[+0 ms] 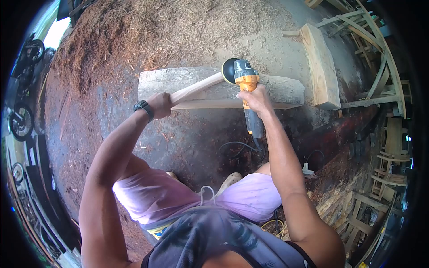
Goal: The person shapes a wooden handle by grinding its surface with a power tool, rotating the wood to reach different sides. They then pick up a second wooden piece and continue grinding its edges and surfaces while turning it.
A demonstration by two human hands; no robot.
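My left hand [160,105], with a dark watch at the wrist, is closed round the near end of a pale wooden piece [199,88]. My right hand [258,99] grips the orange and grey body of an angle grinder [246,77]. The grinder's round dark disc [229,71] is at the far end of the wooden piece; whether it touches the wood is hard to tell. Beneath both lies a rough, light-coloured log [281,90], flat on its near side. A cord runs from the grinder's lower end.
Wood shavings [178,31] cover the ground ahead. At the right lies a thick squared timber [321,67], with wooden frames [386,85] beyond it. A white plug connection [307,169] rests right of my legs. Motorcycles [21,121] stand at the far left.
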